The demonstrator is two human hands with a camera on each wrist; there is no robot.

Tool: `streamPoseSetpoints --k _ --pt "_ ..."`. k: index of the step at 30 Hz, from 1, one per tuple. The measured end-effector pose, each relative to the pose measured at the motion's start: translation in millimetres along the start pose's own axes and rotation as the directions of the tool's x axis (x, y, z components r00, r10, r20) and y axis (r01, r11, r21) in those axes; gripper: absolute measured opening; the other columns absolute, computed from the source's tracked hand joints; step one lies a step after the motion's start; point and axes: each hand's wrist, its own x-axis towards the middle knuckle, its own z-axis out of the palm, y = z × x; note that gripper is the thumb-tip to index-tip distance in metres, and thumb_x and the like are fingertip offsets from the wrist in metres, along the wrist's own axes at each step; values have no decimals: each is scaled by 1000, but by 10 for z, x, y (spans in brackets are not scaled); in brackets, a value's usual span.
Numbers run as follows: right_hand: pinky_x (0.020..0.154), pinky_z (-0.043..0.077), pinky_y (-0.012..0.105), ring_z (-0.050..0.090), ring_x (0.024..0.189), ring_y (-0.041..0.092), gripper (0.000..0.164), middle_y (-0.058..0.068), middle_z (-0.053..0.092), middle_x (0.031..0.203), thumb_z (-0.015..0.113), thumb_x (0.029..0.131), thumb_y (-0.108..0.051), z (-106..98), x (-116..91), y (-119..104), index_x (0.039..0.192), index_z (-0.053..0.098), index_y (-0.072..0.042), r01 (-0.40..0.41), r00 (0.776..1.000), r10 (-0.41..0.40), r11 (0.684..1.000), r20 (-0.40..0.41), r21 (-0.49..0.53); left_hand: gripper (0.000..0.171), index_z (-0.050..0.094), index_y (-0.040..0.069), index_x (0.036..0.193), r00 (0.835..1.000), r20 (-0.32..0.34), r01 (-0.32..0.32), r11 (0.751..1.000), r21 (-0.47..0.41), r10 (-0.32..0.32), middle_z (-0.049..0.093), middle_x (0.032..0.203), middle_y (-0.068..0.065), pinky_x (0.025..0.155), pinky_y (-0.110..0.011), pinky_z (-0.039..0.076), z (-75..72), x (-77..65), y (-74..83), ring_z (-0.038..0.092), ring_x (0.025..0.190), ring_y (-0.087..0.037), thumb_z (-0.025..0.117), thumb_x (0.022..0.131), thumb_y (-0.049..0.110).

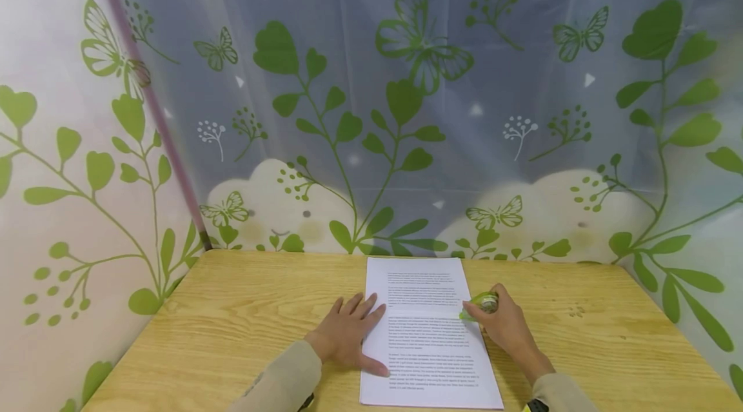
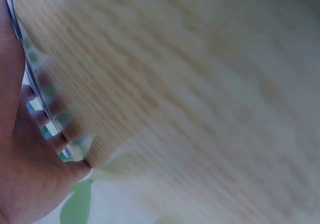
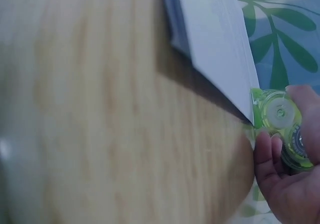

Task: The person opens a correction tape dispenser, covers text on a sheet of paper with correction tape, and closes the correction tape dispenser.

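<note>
A stack of printed paper [image 1: 426,270] lies on the wooden table, its long side running away from me. My left hand [image 1: 348,331] rests with spread fingers on the stack's left edge; in the left wrist view the same hand [image 2: 35,169] shows at the left side. At the stack's right edge, my right hand [image 1: 505,322] grips a green correction tape dispenser [image 1: 484,301], its tip at a line of text. The right wrist view shows the see-through dispenser [image 3: 280,111] between the thumb and fingers of the right hand [image 3: 295,189], beside the paper's edge [image 3: 215,49].
The light wooden table [image 1: 261,296] spreads to both sides of the paper. Behind it hangs a blue-grey curtain [image 1: 360,109] printed with green leaves and butterflies, and a pale curtain [image 1: 75,141] stands at the left. A small dark mark [image 1: 576,310] lies on the table's right part.
</note>
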Motion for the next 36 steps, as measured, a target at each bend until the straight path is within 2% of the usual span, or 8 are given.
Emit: streamPoseSetpoints --k 4,8,11,17,22,26,30,36 --pt "56 46 27 58 67 17 56 9 58 86 65 87 -48 -43 -13 65 110 41 -3 -52 998 55 992 -22 119 115 20 19 154 1000 0 -3 1000 7 3 15 158 -10 107 -59 21 -2 -3 6 17 141 -35 42 67 90" --pt "65 48 27 61 73 18 70 11 58 92 60 87 -57 -101 -26 87 122 39 -1 -124 991 133 953 -15 275 114 20 18 154 1000 -5 1 1000 -3 -1 14 158 -10 108 -59 20 -7 -9 2 16 142 -35 43 67 90" --pt "69 48 26 60 73 17 74 9 57 89 58 85 -63 -117 -30 72 122 39 -2 -144 988 156 940 -14 310 114 20 18 154 1000 -9 5 1000 -15 -5 14 158 -10 108 -59 19 -6 -10 -4 15 142 -35 44 67 89" --pt "64 50 28 57 68 17 69 8 56 85 64 88 -50 -23 -81 -1 127 35 -1 -111 985 151 925 -84 363 114 21 17 154 1000 -14 -12 1000 -20 12 14 158 -11 108 -60 18 17 -8 -6 15 142 -36 44 68 89" --pt "61 51 28 57 65 18 82 11 56 96 74 80 -48 192 -127 -199 133 34 0 -74 985 129 919 -115 388 114 21 17 154 1000 -11 -9 1000 -23 9 14 158 -11 108 -60 18 34 -21 -19 15 142 -36 43 68 89" --pt "57 47 28 55 58 17 71 6 58 81 73 78 -54 415 -144 -405 118 49 -1 -55 988 100 940 -119 335 114 21 18 154 1000 -24 -4 1000 -7 4 15 158 -11 108 -59 19 21 -37 -18 16 142 -36 41 68 90" --pt "52 49 27 55 54 16 61 5 57 66 72 79 -53 679 -126 -536 106 52 -3 -22 991 63 946 -117 322 113 22 17 153 999 -33 -8 1000 7 9 16 157 -11 107 -59 21 9 -39 -3 18 141 -36 41 69 89" --pt "50 51 28 58 50 15 54 7 60 68 76 79 -43 998 -95 -656 104 49 -3 9 987 43 945 -152 328 113 21 18 154 999 -35 3 999 39 -1 15 158 -9 108 -59 20 9 -19 13 17 141 -35 37 68 91"
